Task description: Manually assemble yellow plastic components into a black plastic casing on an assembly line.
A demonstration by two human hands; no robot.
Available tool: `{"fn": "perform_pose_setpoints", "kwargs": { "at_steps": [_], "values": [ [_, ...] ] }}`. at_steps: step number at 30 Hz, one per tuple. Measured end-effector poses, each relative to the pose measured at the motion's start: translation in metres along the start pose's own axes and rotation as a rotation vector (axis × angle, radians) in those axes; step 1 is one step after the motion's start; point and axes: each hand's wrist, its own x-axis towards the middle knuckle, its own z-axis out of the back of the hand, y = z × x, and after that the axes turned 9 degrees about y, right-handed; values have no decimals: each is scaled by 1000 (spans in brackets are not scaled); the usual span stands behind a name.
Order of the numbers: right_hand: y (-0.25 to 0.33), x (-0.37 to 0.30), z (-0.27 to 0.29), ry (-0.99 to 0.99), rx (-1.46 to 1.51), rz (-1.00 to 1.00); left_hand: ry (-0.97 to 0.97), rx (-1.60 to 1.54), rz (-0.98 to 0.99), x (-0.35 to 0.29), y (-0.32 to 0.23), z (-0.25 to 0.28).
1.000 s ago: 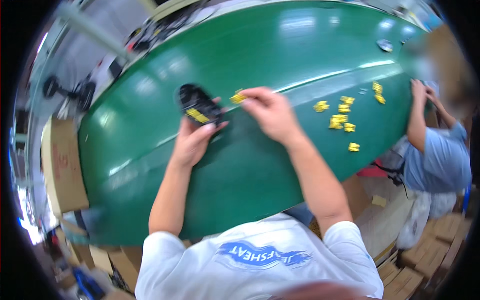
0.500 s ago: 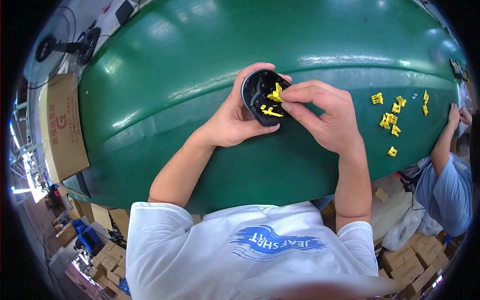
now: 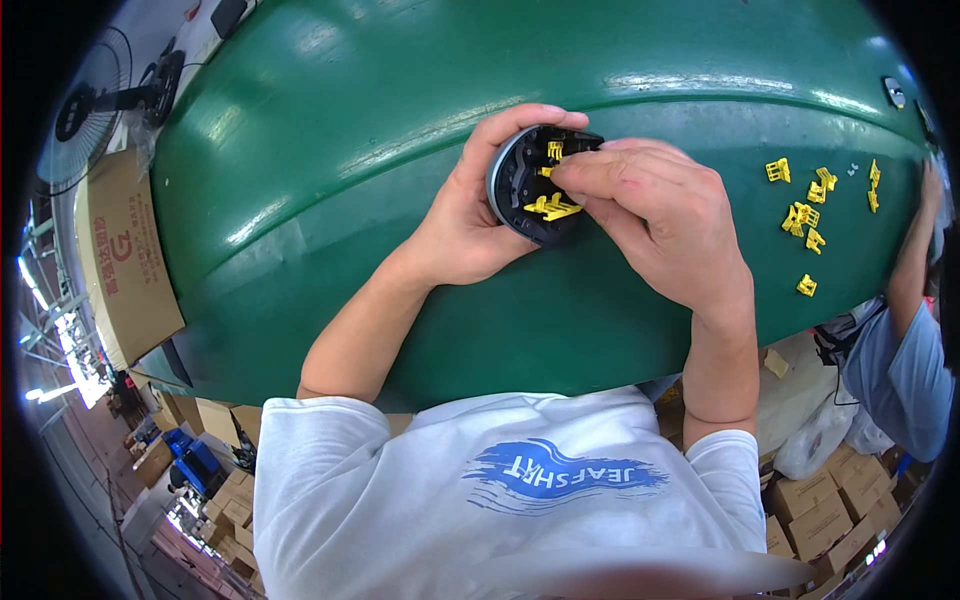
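My left hand (image 3: 470, 210) is wrapped round a black rounded plastic housing (image 3: 515, 175) and tips its hollow inside toward me. Yellow plastic pieces (image 3: 551, 207) sit within that housing, one low down and another near its upper edge. Over the opening, my right hand (image 3: 660, 195) pinches a small yellow plastic piece (image 3: 546, 172); fingers cover most of it. Several loose yellow plastic clips (image 3: 800, 217) lie on the green table to the right of my right hand.
The green table (image 3: 330, 270) spans the view. A cardboard box (image 3: 135, 255) and a fan (image 3: 95, 105) stand at the left. Another person's arm (image 3: 912, 245) rests at the right edge, with a small grey-black part (image 3: 893, 92) beyond it. Cardboard boxes (image 3: 840, 500) are stacked below.
My right hand has turned and pushed further over the housing, hiding more of the piece it pinches. The housing has tilted slightly. At the far right, the other person's hand has shifted outward.
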Motion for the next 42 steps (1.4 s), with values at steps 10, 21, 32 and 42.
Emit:
{"fn": "perform_pose_setpoints", "kwargs": {
  "at_steps": [10,21,32,42],
  "values": [
    [8,-1,-5,28,302,-271,-28,77,-59,-1,1,0],
    [12,-2,-1,51,-126,-179,-91,-12,4,-1,-3,-1],
    [15,0,-6,-4,-191,-99,-174,-85,4,-1,-8,-2],
    [13,-3,-3,25,-108,-139,-106,91,-65,-2,2,-1]
  ]
}}
